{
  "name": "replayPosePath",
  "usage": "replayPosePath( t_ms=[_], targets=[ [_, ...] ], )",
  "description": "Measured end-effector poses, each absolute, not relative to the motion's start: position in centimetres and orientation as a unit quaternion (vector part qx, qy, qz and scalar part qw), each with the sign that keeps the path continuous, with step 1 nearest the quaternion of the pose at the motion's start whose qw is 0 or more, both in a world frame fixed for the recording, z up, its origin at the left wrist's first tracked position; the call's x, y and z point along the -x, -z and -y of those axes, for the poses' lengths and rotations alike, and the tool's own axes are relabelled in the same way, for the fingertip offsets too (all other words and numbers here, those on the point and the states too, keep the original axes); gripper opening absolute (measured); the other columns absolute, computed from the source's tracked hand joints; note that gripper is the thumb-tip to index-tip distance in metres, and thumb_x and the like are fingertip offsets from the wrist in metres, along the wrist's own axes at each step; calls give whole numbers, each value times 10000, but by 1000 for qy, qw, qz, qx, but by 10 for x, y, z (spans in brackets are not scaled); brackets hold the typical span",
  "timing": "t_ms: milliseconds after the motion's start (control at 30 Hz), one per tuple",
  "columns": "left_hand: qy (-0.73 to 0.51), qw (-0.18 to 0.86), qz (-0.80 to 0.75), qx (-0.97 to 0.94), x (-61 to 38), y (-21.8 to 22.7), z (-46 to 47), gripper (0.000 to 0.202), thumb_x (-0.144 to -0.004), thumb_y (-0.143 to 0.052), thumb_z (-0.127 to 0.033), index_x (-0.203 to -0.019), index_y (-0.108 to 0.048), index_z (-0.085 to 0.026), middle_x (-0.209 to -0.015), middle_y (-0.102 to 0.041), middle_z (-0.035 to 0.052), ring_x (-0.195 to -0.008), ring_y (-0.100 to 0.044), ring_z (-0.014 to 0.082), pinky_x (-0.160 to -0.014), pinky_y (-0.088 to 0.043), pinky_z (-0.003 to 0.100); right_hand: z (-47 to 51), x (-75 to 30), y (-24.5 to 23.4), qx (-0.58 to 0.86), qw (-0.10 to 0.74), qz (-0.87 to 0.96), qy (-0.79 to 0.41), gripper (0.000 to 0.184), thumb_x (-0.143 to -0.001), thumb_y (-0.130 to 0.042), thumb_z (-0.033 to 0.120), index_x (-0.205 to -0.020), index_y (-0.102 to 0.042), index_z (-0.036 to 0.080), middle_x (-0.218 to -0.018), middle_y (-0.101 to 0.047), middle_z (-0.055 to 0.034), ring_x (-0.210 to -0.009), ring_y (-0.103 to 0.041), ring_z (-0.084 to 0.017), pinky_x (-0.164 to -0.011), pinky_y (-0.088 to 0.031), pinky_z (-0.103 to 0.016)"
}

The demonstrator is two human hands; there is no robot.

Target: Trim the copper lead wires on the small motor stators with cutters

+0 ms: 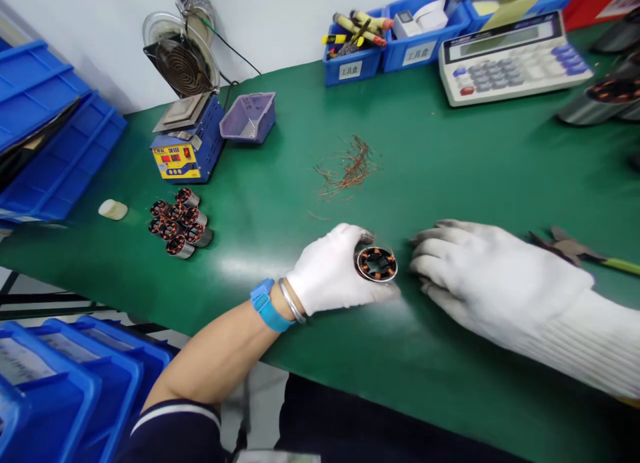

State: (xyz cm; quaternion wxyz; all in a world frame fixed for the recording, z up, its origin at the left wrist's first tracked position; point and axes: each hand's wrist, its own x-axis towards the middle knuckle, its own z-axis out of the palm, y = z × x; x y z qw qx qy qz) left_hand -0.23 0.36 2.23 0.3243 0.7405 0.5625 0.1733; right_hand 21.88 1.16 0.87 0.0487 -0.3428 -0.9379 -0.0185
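My left hand (pixel 333 271), in a white glove, grips a motor stator (pixel 377 264) by its metal side. The stator stands with its ring of copper windings facing up, at the middle of the green table. To the right, my right hand (pixel 465 269), also gloved in white, rests low over the table with its fingers reaching toward the stator. Those fingers are loosely bent and apart from the stator, and I see nothing in them. Beside the right wrist lie cutting pliers (pixel 570 246) with a green handle, partly covered by that hand.
Several stators (pixel 180 223) stand at left, near a blue heating unit (pixel 187 143) and a purple tray (pixel 249 118). Copper wire scraps (pixel 347 169) lie beyond my hands. Blue bins (pixel 355 66) and a calculator (pixel 515 59) line the back. More stators (pixel 600 99) stand at right.
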Motion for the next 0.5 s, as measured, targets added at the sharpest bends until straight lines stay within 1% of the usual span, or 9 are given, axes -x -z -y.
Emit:
replayPosePath(
  t_ms=[67, 133, 200, 267, 333, 367, 400, 433, 500],
  targets=[
    [-176, 332, -558, -740, 2, -21, -4, 425, -642, -762, -490, -937, -598, -232, -975, -679, 40, -892, -674, 238, -815, -588, 383, -11, -217, -12, 338, 35, 939, 44, 179, -806, -509, 176, -687, -642, 187, -852, -660, -128, -903, -620, -286, -989, -462, -511],
    [-172, 332, -559, -740, 1, -21, -5, 369, -659, -737, -478, -896, -598, -232, -939, -687, 33, -865, -679, 230, -796, -589, 372, -12, -218, -16, 357, 19, 932, 58, 181, -793, -513, 190, -641, -611, 192, -803, -640, -117, -883, -617, -296, -988, -458, -527],
    [-172, 332, -558, -741, 2, -21, -5, 381, -660, -731, -478, -920, -609, -229, -954, -697, 36, -879, -685, 229, -810, -592, 366, -15, -221, -18, 378, 20, 925, 24, 220, -837, -474, 218, -707, -649, 194, -879, -668, -124, -924, -626, -297, -959, -480, -496],
    [-178, 330, -546, -749, 2, -21, -5, 430, -670, -726, -466, -1009, -627, -222, -1030, -709, 55, -953, -690, 245, -868, -590, 375, -19, -221, -19, 402, 64, 911, -61, 314, -906, -402, 271, -898, -707, 197, -1054, -698, -127, -1023, -634, -283, -946, -499, -452],
    [-187, 323, -527, -764, 4, -20, -4, 535, -689, -710, -433, -1164, -615, -206, -1169, -701, 83, -1079, -677, 272, -962, -568, 399, -23, -215, -16, 439, 117, 877, -156, 382, -943, -387, 383, -1050, -702, 196, -1155, -692, -120, -1084, -629, -270, -934, -510, -431],
    [-192, 318, -518, -771, 4, -19, -4, 603, -697, -699, -414, -1248, -587, -196, -1246, -681, 96, -1141, -660, 283, -1011, -548, 410, -24, -209, -14, 459, 136, 858, -189, 405, -938, -402, 446, -1053, -697, 193, -1135, -697, -116, -1076, -631, -273, -926, -511, -436],
    [-195, 316, -513, -774, 4, -19, -4, 675, -702, -691, -401, -1326, -545, -187, -1306, -659, 104, -1183, -646, 287, -1045, -531, 415, -25, -201, -12, 475, 150, 840, -215, 411, -924, -423, 487, -1010, -696, 192, -1075, -707, -108, -1037, -638, -272, -911, -511, -441],
    [-195, 318, -512, -774, 5, -20, -3, 744, -706, -686, -396, -1391, -496, -180, -1332, -649, 105, -1193, -645, 285, -1056, -526, 414, -26, -194, -10, 490, 164, 823, -238, 394, -910, -438, 498, -943, -690, 197, -1000, -713, -91, -974, -646, -261, -883, -513, -434],
    [-182, 328, -518, -768, 4, -21, -3, 858, -704, -686, -407, -1480, -402, -175, -1300, -672, 96, -1143, -672, 275, -1015, -554, 404, -26, -183, -7, 514, 198, 787, -280, 331, -894, -437, 448, -841, -661, 209, -886, -707, -58, -851, -646, -222, -806, -518, -392]
  ],
)
